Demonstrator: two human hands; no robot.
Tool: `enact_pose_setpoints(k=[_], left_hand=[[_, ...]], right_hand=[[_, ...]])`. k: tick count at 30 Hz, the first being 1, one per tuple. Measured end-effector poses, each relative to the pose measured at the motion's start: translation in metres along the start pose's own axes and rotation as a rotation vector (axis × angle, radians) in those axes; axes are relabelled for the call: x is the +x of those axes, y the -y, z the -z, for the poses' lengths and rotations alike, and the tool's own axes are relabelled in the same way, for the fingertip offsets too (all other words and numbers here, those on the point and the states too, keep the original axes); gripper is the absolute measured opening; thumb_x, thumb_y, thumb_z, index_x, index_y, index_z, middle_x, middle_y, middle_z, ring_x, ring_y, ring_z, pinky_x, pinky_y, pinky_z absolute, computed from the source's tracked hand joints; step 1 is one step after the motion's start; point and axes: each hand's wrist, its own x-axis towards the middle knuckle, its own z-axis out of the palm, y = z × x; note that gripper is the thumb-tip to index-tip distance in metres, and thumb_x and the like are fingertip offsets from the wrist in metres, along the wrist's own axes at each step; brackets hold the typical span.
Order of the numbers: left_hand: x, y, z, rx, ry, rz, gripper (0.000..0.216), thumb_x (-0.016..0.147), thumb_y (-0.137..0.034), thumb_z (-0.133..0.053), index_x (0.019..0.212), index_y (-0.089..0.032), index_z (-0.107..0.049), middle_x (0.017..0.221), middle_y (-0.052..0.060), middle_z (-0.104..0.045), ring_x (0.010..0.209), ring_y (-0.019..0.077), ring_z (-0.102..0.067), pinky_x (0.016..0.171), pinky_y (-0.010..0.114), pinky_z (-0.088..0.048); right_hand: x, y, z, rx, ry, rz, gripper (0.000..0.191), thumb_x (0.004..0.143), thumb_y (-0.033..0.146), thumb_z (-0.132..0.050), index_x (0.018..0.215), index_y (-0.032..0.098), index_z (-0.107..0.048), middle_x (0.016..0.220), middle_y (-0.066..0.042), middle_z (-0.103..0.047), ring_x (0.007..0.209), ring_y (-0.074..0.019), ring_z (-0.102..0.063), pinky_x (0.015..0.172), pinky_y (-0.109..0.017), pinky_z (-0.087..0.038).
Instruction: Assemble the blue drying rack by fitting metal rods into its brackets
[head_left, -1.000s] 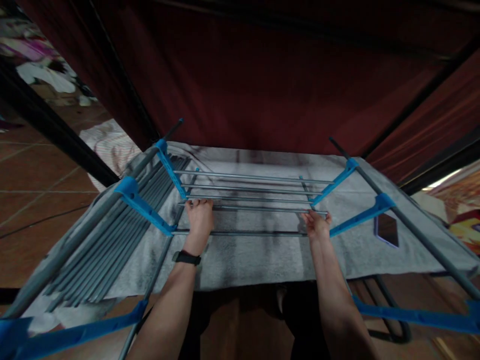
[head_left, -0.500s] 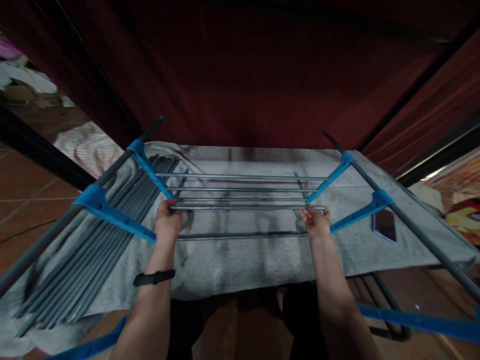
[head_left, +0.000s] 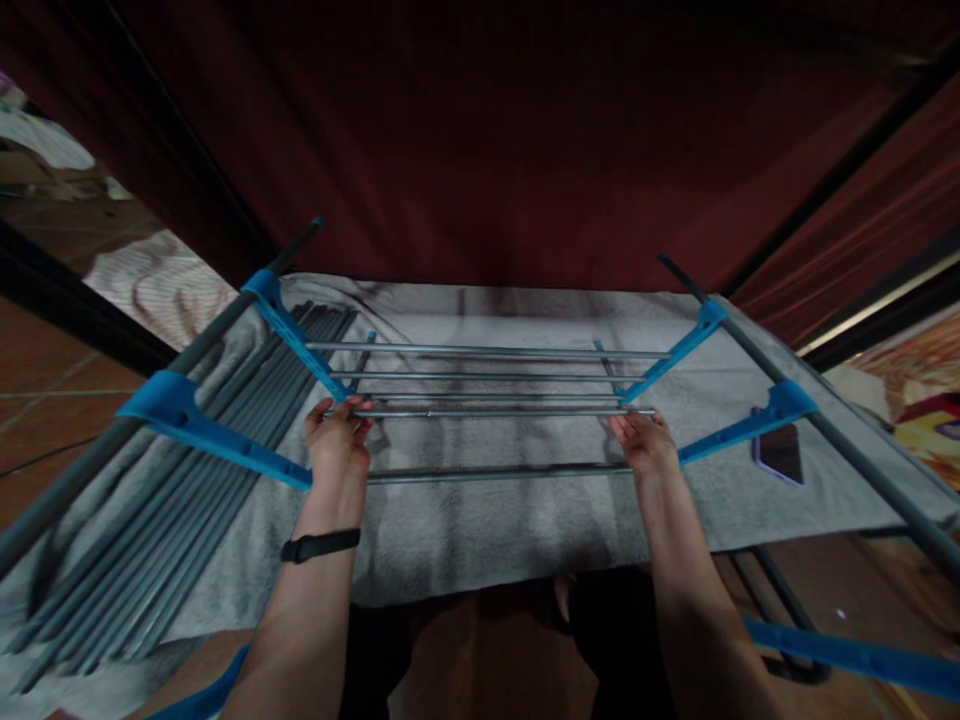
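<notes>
A thin grey metal rod [head_left: 487, 412] runs level between my hands. My left hand [head_left: 339, 430] is closed on its left end, near the inner tip of a blue plastic bracket [head_left: 296, 340]. At the other end, my right hand [head_left: 643, 436] pinches the rod beside the right blue bracket [head_left: 679, 352]. Further rods span the two brackets just behind it, and a lower rod [head_left: 495, 472] crosses nearer to me. The brackets are fixed to thick grey tubes, the left tube [head_left: 217, 335] and the right tube [head_left: 862, 470]. My fingers partly hide the rod's ends.
Several loose grey rods [head_left: 187, 500] lie in a bundle on the grey cloth [head_left: 480, 545] at left. A phone [head_left: 780, 453] lies on the cloth at right. More blue brackets [head_left: 855, 655] sit low in front. A dark red curtain [head_left: 480, 150] hangs behind.
My left hand has shifted its grip at the rod's left end, with its fingers now further apart. The rod stays nearly level, and the view has moved slightly.
</notes>
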Motion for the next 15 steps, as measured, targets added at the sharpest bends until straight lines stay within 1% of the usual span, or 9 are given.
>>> enact_pose_setpoints(k=[2,3,6,8,11,15], left_hand=[[-0.0013,-0.0004,-0.0004,-0.008,0.009,0.048,0.019,0.096,-0.003,-0.044,0.104,-0.020,-0.050,0.078,-0.002,-0.065,0.064,0.0096,-0.065,0.058,0.019,-0.048],[-0.0016,-0.0006,-0.0005,-0.005,0.020,0.061,0.016,0.100,-0.007,-0.041,0.103,-0.019,-0.051,0.077,-0.001,-0.065,0.064,0.0099,-0.065,0.058,0.020,-0.048],[-0.0010,-0.0019,-0.0013,0.004,0.012,0.087,0.018,0.106,-0.014,-0.036,0.102,-0.019,-0.053,0.078,0.000,-0.065,0.064,0.0108,-0.065,0.059,0.022,-0.049],[0.0002,-0.0031,-0.0023,0.001,-0.012,0.109,0.020,0.106,-0.013,-0.034,0.102,-0.019,-0.053,0.079,0.000,-0.065,0.065,0.0111,-0.065,0.061,0.023,-0.048],[0.0030,-0.0042,-0.0028,0.002,-0.019,0.131,0.023,0.103,-0.006,-0.034,0.104,-0.019,-0.054,0.079,0.000,-0.065,0.068,0.0118,-0.065,0.063,0.024,-0.048],[0.0065,-0.0032,0.0002,-0.005,0.019,0.071,0.026,0.097,0.000,-0.040,0.104,-0.020,-0.056,0.076,0.000,-0.065,0.067,0.0124,-0.066,0.063,0.023,-0.049]], right_hand=[[0.0023,0.0020,0.0014,0.002,0.009,0.020,0.041,0.069,-0.003,-0.061,0.092,0.027,-0.045,0.068,0.012,-0.067,0.057,-0.0141,-0.071,0.061,-0.031,-0.066],[0.0033,0.0029,0.0022,0.003,0.006,0.031,0.039,0.069,-0.002,-0.062,0.090,0.026,-0.046,0.066,0.012,-0.066,0.055,-0.0136,-0.070,0.060,-0.030,-0.066],[0.0058,0.0051,0.0043,0.008,-0.016,0.041,0.034,0.068,-0.003,-0.062,0.083,0.025,-0.048,0.061,0.011,-0.065,0.050,-0.0120,-0.067,0.059,-0.027,-0.066],[0.0065,0.0054,0.0053,0.016,-0.021,0.035,0.032,0.069,-0.003,-0.061,0.081,0.024,-0.049,0.061,0.009,-0.065,0.049,-0.0115,-0.066,0.059,-0.027,-0.066],[0.0064,0.0048,0.0055,0.020,-0.022,0.031,0.033,0.071,-0.004,-0.061,0.083,0.024,-0.049,0.064,0.009,-0.066,0.052,-0.0114,-0.067,0.060,-0.027,-0.066],[0.0061,0.0035,0.0021,0.021,-0.041,0.039,0.035,0.073,-0.004,-0.060,0.087,0.025,-0.046,0.065,0.010,-0.065,0.052,-0.0102,-0.066,0.061,-0.027,-0.066]])
